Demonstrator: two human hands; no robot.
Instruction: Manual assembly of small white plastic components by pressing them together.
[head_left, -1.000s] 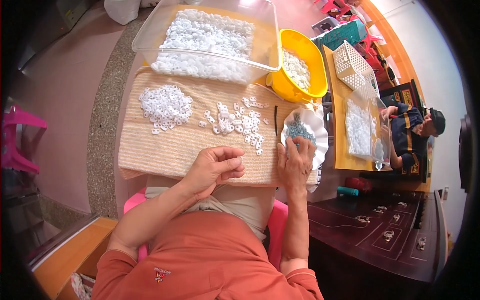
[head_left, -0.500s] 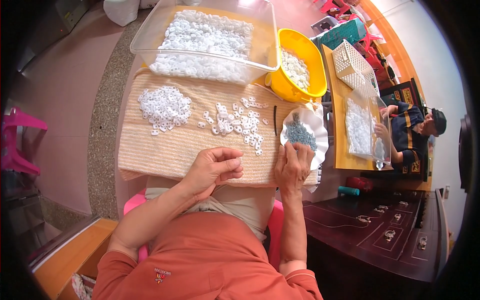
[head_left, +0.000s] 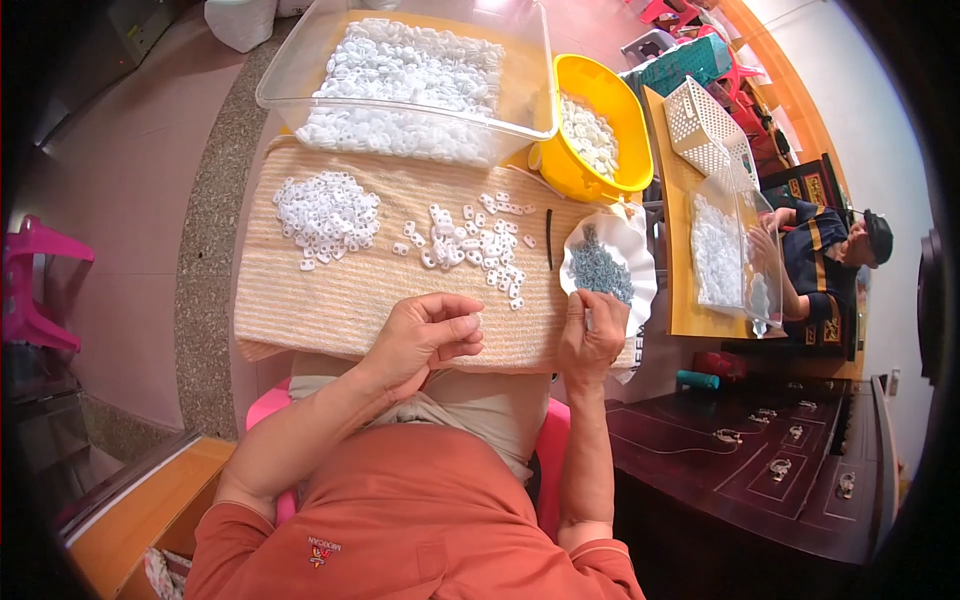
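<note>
One small white pc (head_left: pixel 470 322) betw. left hand (head_left: pixel 425 335) fingertips

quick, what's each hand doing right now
Left hand: fingers pinched shut on a small white piece.
Right hand: fingertips at the white dish of grey bits; grip cannot be told.

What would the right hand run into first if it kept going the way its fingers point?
Most likely the small grey parts heaped in the white scalloped dish. The right hand lies at the dish's near rim, fingers pointing up into it. Depth is unclear, so the rim itself could come first.
</note>
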